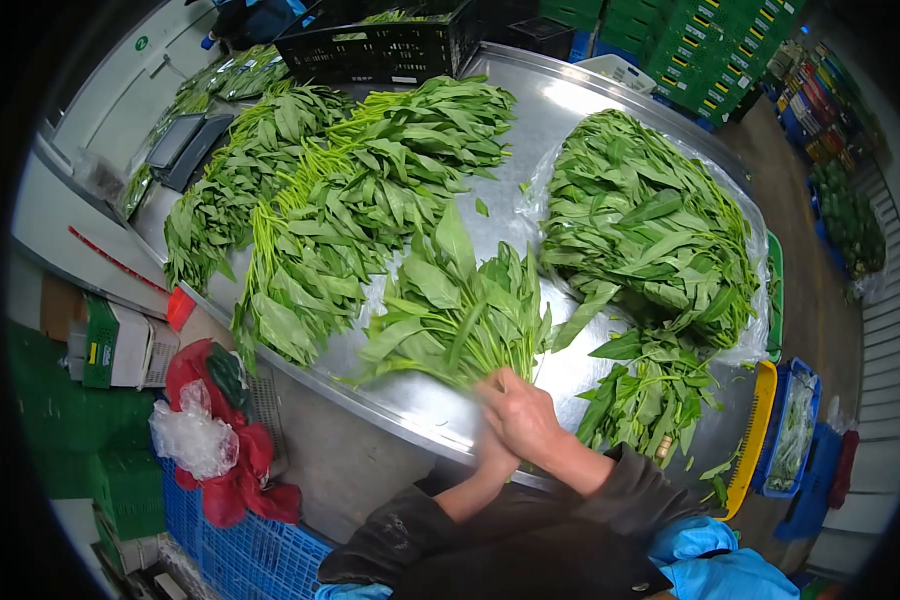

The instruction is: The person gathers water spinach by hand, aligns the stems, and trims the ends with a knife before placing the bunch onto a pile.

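Note:
A fanned bunch of water spinach [460,310] lies over the metal table near its front edge, leaves pointing away from me. My right hand [520,408] is closed at the stem end of this bunch. Just below and partly behind it is my left hand [494,455], close against the right one; its fingers are hidden and blurred. On the right, a large heap of water spinach [650,220] rests on clear plastic. A smaller loose pile [660,390] of the same greens sits between that heap and my right sleeve.
Long rows of greens [370,190] cover the table's left side, beside a scale [175,140]. A black crate [380,45] stands at the far edge. Yellow [750,440] and blue [790,430] baskets stand at right. Red and clear bags [220,430] lie at lower left.

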Available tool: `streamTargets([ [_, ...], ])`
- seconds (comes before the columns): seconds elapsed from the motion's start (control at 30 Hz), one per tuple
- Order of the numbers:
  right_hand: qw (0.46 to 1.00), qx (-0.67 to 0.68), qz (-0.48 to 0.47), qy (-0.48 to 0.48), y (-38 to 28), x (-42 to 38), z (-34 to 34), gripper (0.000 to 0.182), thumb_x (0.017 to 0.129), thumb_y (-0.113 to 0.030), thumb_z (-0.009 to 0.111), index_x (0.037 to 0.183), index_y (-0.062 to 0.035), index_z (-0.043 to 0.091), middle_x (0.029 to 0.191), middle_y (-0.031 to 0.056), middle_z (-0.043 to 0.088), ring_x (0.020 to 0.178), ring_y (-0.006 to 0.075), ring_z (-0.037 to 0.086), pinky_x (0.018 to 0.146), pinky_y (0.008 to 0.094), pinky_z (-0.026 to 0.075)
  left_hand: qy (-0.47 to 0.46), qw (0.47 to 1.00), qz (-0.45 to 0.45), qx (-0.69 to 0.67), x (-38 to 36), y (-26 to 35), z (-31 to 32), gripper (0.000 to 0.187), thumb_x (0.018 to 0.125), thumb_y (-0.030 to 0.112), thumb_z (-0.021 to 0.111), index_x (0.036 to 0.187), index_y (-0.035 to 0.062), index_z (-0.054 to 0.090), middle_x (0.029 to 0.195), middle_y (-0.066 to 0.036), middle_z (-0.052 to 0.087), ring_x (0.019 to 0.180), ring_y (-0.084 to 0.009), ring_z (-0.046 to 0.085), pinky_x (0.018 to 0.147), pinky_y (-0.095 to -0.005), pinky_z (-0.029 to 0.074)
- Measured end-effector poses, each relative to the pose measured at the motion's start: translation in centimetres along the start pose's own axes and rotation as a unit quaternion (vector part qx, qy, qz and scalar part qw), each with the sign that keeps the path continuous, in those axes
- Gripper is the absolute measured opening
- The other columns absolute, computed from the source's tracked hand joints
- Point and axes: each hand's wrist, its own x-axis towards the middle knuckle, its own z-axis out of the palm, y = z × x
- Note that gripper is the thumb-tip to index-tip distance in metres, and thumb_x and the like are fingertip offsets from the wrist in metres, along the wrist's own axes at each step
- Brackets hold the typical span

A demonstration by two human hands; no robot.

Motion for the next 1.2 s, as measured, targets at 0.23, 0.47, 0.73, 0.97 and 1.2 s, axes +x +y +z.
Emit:
streamTargets([
  [0.23, 0.996, 0.022, -0.088, 0.020, -0.1, -0.9, 0.6, 0.025, 0.077, -0.007, 0.060, 0.102, -0.0086, 0.064, 0.097, 0.0072, 0.061, 0.077, 0.0253, 0.063, 0.060, 0.0357, 0.050, 0.006, 1.000, 0.016, 0.020, -0.4, -1.1, 0.9, 0.045, 0.084, 0.029, 0.059, 0.120, 0.0055, 0.044, 0.102, -0.020, 0.057, 0.095, -0.0371, 0.057, 0.079, -0.0449, 0.045],
  [0.47, 0.992, 0.102, -0.071, -0.014, 0.1, -0.9, 0.5, 0.025, 0.084, -0.013, 0.060, 0.109, -0.0102, 0.062, 0.088, 0.0104, 0.066, 0.074, 0.0306, 0.064, 0.064, 0.0381, 0.052, -0.031, 0.999, -0.016, 0.006, -0.3, -1.2, 1.1, 0.045, 0.085, 0.029, 0.059, 0.120, 0.0058, 0.044, 0.103, -0.020, 0.058, 0.097, -0.0373, 0.057, 0.079, -0.0450, 0.045],
  [0.73, 0.991, 0.088, 0.090, 0.048, 0.4, 1.6, 0.4, 0.031, 0.083, -0.021, 0.067, 0.109, -0.0053, 0.062, 0.058, 0.0109, 0.060, 0.052, 0.0285, 0.060, 0.051, 0.0378, 0.047, -0.074, 0.993, -0.083, 0.041, -0.4, 0.1, 0.6, 0.035, 0.086, 0.025, 0.059, 0.115, 0.0076, 0.053, 0.101, -0.018, 0.063, 0.095, -0.0366, 0.060, 0.079, -0.0458, 0.046],
  [0.97, 0.993, 0.071, 0.085, 0.039, 0.3, 1.8, -0.1, 0.024, 0.080, -0.024, 0.070, 0.096, -0.0065, 0.067, 0.053, 0.0085, 0.057, 0.046, 0.0251, 0.057, 0.048, 0.0360, 0.045, -0.073, 0.991, -0.094, 0.056, -0.4, -0.4, 1.2, 0.035, 0.086, 0.028, 0.056, 0.114, 0.0072, 0.052, 0.100, -0.020, 0.062, 0.091, -0.0389, 0.060, 0.074, -0.0487, 0.045],
  [1.2, 0.992, 0.051, 0.095, 0.062, 0.2, 2.0, 0.4, 0.031, 0.080, -0.026, 0.071, 0.103, -0.0081, 0.062, 0.053, 0.0067, 0.057, 0.047, 0.0258, 0.057, 0.048, 0.0374, 0.044, -0.090, 0.987, -0.116, 0.069, -0.8, 0.5, 0.8, 0.030, 0.085, 0.029, 0.056, 0.103, 0.0058, 0.058, 0.092, -0.021, 0.065, 0.088, -0.0410, 0.061, 0.072, -0.0498, 0.046],
])
